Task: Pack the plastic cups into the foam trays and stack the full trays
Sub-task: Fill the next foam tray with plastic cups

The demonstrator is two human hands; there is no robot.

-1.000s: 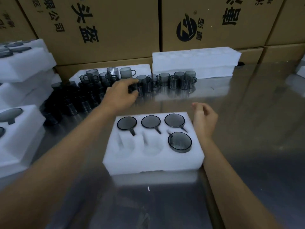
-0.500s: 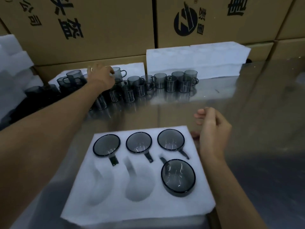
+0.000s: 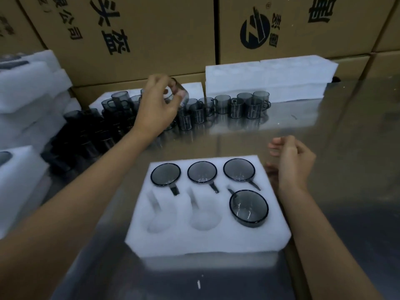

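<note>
The left hand (image 3: 159, 102) is gripping a cup (image 3: 178, 94) tilted rightward (blurred); the right hand (image 3: 291, 163) is hovering loosely curled, empty, beside the tray (image 3: 207, 241).

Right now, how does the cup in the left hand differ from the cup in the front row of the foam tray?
The held cup is lifted above the table, gripped by the left hand; the front-row cup sits in a pocket of the foam tray. The held cup is tilted and motion-blurred; the front-row cup stands mouth-up and sharp. Both are smoky, see-through plastic.
</note>
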